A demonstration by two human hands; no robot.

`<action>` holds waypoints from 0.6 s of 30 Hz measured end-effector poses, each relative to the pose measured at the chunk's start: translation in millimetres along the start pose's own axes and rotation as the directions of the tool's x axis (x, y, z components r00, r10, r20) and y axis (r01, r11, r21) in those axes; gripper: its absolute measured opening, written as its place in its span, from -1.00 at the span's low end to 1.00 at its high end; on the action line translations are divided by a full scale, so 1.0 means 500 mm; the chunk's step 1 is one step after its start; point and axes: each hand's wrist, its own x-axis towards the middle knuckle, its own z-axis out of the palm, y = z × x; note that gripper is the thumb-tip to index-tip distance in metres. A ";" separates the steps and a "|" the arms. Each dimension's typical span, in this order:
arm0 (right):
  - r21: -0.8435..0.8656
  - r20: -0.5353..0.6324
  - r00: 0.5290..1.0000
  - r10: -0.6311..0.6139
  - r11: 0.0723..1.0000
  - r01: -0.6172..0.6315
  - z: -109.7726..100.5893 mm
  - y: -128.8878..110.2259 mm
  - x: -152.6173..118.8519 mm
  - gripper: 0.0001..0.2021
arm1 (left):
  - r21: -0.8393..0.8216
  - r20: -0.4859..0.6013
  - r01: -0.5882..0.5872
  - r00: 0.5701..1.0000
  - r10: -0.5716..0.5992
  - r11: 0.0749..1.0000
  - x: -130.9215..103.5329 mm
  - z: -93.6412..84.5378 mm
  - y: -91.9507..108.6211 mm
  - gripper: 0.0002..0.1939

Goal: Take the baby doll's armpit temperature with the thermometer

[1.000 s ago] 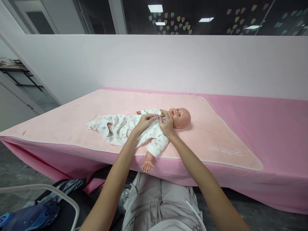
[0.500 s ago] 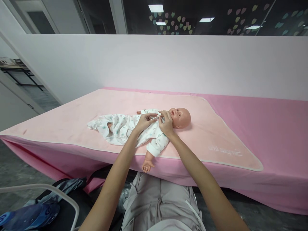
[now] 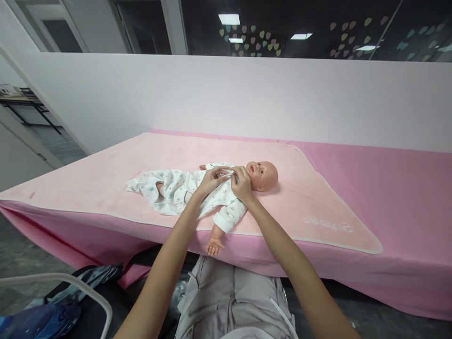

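Observation:
A baby doll (image 3: 265, 176) lies on its back on a peach mat (image 3: 116, 157), its head to the right. It wears a white patterned garment (image 3: 173, 188), whose lower end spreads out to the left. My left hand (image 3: 213, 181) and my right hand (image 3: 242, 184) meet over the doll's chest, below its chin. Both have their fingers pinched at the garment's front near the neckline; a small white strip shows between them. The doll's near arm (image 3: 214, 242) hangs over the mat's front edge with its palm up.
Pink cloth (image 3: 416, 197) covers the table beneath the mat. A white wall (image 3: 247, 99) stands behind it. At the lower left are a curved pale rail (image 3: 88, 288), a dark seat and a blue bottle (image 3: 42, 320).
The view has shifted slightly. Both hands stay at the doll's chest, and their fingertips have moved a little closer together.

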 end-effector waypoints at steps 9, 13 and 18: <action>-0.011 0.020 1.000 0.005 1.000 -0.005 -0.002 -0.002 -0.001 -0.71 | -0.001 -0.021 0.010 1.000 -0.010 1.000 0.000 0.002 0.001 -0.64; -0.033 0.042 0.999 0.007 0.999 -0.006 -0.003 -0.004 -0.002 -0.71 | 0.033 -0.067 0.035 0.997 -0.033 0.999 -0.002 0.003 0.005 -0.71; -0.054 0.056 0.998 -0.013 0.998 0.016 -0.004 -0.005 -0.004 -0.71 | 0.052 -0.092 0.034 0.995 -0.029 0.998 -0.005 0.004 0.003 -0.75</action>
